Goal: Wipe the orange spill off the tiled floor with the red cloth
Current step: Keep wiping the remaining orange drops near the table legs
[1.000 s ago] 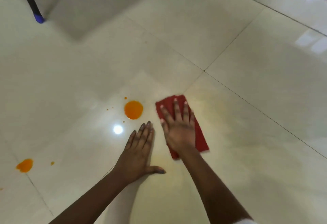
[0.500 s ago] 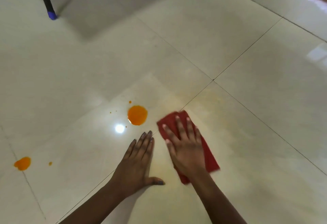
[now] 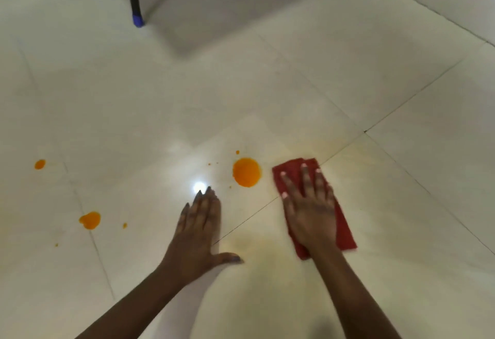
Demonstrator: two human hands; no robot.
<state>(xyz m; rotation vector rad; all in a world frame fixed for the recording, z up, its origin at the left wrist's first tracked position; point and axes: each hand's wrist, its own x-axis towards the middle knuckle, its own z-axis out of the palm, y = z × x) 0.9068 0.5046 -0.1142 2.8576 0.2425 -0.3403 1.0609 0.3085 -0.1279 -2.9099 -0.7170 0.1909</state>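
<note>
Left hand (image 3: 198, 234): nearest the camera, flat on the tiled floor (image 3: 401, 178), on the near side of the big orange puddle (image 3: 246, 172) and slightly to its left. Fingers straight and together, thumb out to the side, holding nothing.

Right hand (image 3: 310, 213): near-right of the puddle, palm down on the red cloth (image 3: 345, 234). Fingers straight and spread, pressing flat, not curled round it.

Cloth: folded oblong lying just right of the puddle, with a strip of bare tile between them. It is not touching the puddle. Its long axis runs away from the person, with the far end leaning left. The far short edge points past the puddle's right side, not at it.

Smaller orange blots: one near-left of the puddle (image 3: 90, 220), one far-left (image 3: 40, 164). Specks close round it.

Black leg with a blue tip (image 3: 137, 20): well beyond the puddle, to its left.

Risks, as I judge them:
- A sideways sweep with the cloth's long edge leading may push the liquid along rather than lift it, and run it into the grout line near the puddle.
- The bracing left hand sits close enough to catch a smear.
- A faint yellow haze on the tile on the puddle's near side suggests thin film gets left behind.
- The outlying blots are easily missed.
</note>
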